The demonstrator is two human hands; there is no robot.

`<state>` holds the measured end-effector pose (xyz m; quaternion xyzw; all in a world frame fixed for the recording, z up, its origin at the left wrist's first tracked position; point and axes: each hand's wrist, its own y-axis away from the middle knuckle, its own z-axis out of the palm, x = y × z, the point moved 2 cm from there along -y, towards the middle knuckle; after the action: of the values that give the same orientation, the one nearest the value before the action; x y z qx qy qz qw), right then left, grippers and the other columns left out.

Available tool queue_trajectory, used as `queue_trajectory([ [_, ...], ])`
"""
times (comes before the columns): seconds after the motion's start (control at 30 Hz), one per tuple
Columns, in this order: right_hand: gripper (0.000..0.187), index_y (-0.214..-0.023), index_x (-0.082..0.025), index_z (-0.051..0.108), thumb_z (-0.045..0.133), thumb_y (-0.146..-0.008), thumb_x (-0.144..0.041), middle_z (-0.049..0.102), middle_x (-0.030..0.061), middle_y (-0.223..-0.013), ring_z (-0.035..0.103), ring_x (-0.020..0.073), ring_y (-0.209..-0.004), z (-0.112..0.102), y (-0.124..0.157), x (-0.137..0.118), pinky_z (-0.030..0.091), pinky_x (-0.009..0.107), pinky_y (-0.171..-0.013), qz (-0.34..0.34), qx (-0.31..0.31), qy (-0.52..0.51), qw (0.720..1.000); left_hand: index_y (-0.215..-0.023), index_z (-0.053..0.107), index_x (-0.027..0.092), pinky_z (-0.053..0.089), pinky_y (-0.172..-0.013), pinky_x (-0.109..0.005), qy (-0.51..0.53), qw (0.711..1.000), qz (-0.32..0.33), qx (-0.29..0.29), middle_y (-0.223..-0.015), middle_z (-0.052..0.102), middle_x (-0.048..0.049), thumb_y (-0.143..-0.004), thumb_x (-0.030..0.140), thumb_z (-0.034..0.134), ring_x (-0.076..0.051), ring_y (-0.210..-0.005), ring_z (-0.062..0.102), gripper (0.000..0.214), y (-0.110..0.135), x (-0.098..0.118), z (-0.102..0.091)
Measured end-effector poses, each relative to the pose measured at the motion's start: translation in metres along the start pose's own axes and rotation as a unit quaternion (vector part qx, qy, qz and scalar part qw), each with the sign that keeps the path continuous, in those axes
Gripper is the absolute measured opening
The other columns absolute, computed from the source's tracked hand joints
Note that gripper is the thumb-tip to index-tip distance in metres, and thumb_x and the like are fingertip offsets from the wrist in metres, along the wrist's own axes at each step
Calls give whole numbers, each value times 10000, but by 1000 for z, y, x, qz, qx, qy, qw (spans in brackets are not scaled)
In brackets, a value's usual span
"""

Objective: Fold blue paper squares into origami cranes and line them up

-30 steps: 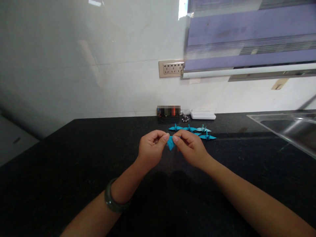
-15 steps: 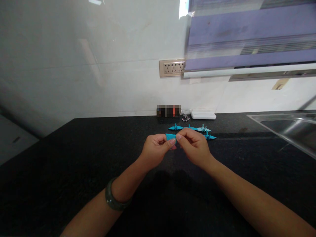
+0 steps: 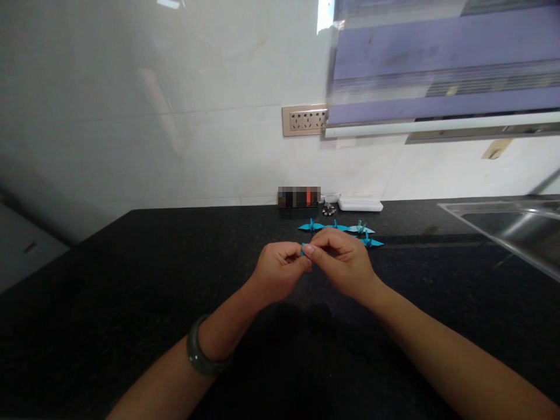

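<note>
A small piece of folded blue paper [image 3: 302, 249] is pinched between my two hands above the dark countertop, and the fingers cover most of it. My left hand [image 3: 280, 267] is closed on its left side, thumb and bent fingers pressed together. From the right, my right hand [image 3: 343, 259] grips it between thumb and forefinger. Just behind the hands lie several blue folded paper cranes [image 3: 311, 226] in a row, wings spread. One more crane [image 3: 371, 242] sits right beside my right hand, partly hidden by it.
Against the wall stand a dark blurred-out box [image 3: 299, 197], a small beaded item [image 3: 329, 209] and a white flat case [image 3: 360, 203]. A metal sink [image 3: 516, 224] is set into the black countertop [image 3: 175, 256] at right. A socket panel [image 3: 305, 120] and a purple blind [image 3: 437, 58] are above.
The blue paper showed a wider flat face before; now only a thin sliver shows between my fingertips. My right thumb has shifted slightly left, closer to my left hand.
</note>
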<state>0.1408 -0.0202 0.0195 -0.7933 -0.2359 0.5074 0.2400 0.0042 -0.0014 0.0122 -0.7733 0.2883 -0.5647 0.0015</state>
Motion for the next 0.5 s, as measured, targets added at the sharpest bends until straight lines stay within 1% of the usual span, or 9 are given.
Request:
queue_trajectory([
  [0.17, 175, -665, -159, 565, 545, -785, -285, 527, -5, -614, 472, 105, -580, -4, -5, 8, 368, 235, -533, 53, -4, -27, 998, -601, 601, 108, 371, -534, -212, 15, 999, -6, 29, -564, 581, -20, -731, 305, 579, -100, -544, 489, 237, -3, 0, -5],
  [0.27, 197, -653, -158, 543, 522, -800, -286, 493, -15, -591, 437, 97, -560, -4, -5, 9, 342, 230, -525, 48, -15, -7, 999, -612, 603, 107, 368, -532, -210, 18, 999, -18, 29, -567, 580, -18, -724, 302, 587, -98, -543, 488, 225, -4, 0, -6],
  [0.37, 206, -646, -160, 532, 522, -803, -293, 490, -13, -597, 434, 102, -573, -3, -3, 10, 337, 239, -545, 40, 11, 21, 999, -628, 596, 109, 370, -544, -211, 22, 999, -19, 27, -582, 579, -18, -734, 297, 579, -98, -556, 488, 217, -4, 0, -5],
  [0.5, 212, -673, -162, 535, 515, -806, -327, 490, -11, -597, 431, 106, -565, -2, -1, 15, 335, 237, -532, 69, 34, -2, 997, -687, 591, 121, 374, -563, -212, 24, 999, -19, 36, -624, 584, -17, -756, 301, 552, -102, -585, 498, 197, -5, -3, -3],
])
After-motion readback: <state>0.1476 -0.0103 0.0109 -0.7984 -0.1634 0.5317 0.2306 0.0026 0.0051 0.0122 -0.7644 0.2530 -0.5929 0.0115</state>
